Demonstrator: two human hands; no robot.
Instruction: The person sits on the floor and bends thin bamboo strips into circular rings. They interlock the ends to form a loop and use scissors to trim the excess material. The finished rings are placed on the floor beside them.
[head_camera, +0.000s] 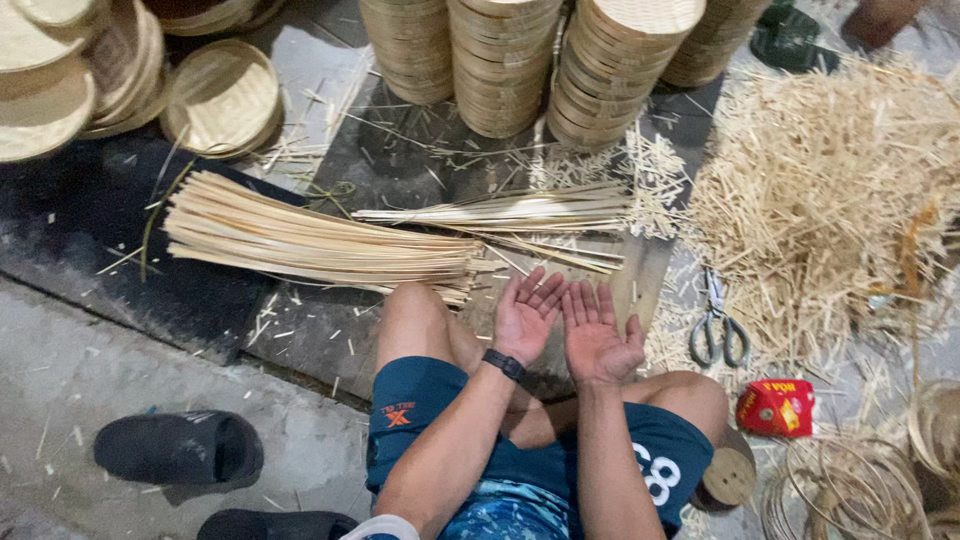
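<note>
On the floor before the seated person, one long bundle of pale bamboo strips (320, 243) lies just beyond two empty, open-palmed hands, left hand (527, 315) and right hand (597, 338); one pair of scissors (718, 325) rests nearby, beside two black slippers (180, 447).

Two bare forearms extended forward over bent knees, left hand (527, 315) and right hand (598, 335) held side by side, palms up, fingers straight and loosely spread, inner edges nearly touching, both empty; dark band on the left wrist.
</note>
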